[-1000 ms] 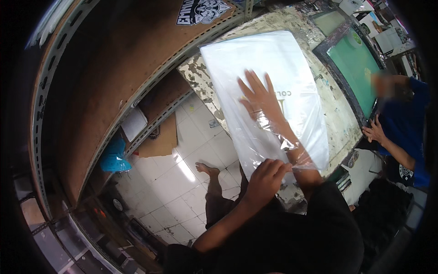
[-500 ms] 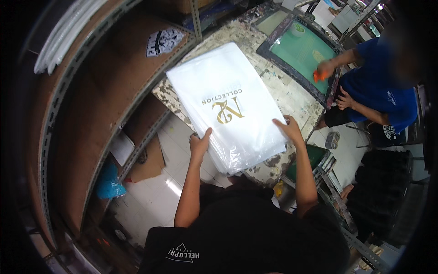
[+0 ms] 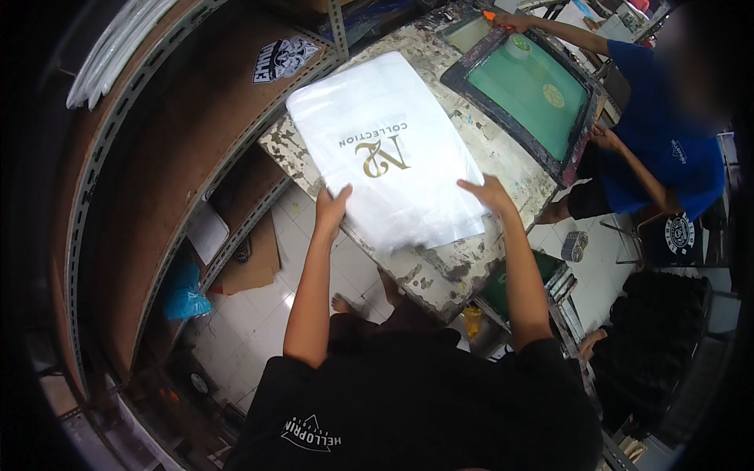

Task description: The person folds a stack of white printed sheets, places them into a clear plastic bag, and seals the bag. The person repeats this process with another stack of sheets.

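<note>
A stack of white plastic bags (image 3: 385, 98) with gold lettering lies on a paint-spattered table (image 3: 428, 286), its near edge crinkled and loose. My left hand (image 3: 331, 210) grips the left side of the stack near its front, thumb on top and fingers down the side. On the opposite edge, my right hand (image 3: 488, 196) holds the bags the same way, its thumb laid over the top and the other fingers partly hidden.
At the right, a co-worker in a blue shirt (image 3: 667, 157) holds something orange (image 3: 488, 15) beside a green-meshed screen-printing frame (image 3: 463, 78). Brown shelving (image 3: 181, 110) with metal uprights stands at the left. A dark green frame (image 3: 522, 286) sits below the table's right edge.
Both hands and the stack have shifted away from me, farther onto the table. The co-worker's hand with the orange thing has moved to the frame's far end.
</note>
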Demonstrator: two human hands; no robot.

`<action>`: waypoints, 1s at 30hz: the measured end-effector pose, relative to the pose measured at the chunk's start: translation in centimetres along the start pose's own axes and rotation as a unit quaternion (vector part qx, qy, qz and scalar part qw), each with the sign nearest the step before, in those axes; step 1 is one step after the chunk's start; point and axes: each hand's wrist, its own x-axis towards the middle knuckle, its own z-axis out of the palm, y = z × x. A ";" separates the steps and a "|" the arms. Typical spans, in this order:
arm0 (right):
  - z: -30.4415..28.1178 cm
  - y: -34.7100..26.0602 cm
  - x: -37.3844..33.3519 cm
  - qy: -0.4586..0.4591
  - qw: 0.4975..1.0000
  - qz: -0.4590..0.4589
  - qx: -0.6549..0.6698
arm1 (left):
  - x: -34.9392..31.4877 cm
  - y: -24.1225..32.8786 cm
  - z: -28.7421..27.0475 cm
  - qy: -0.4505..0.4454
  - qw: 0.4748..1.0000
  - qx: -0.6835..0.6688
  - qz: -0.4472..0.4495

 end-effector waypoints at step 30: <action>10.3 9.5 -11.5 0.474 0.832 -0.256 -0.136 | -10.4 -0.8 1.2 0.130 0.753 0.496 0.411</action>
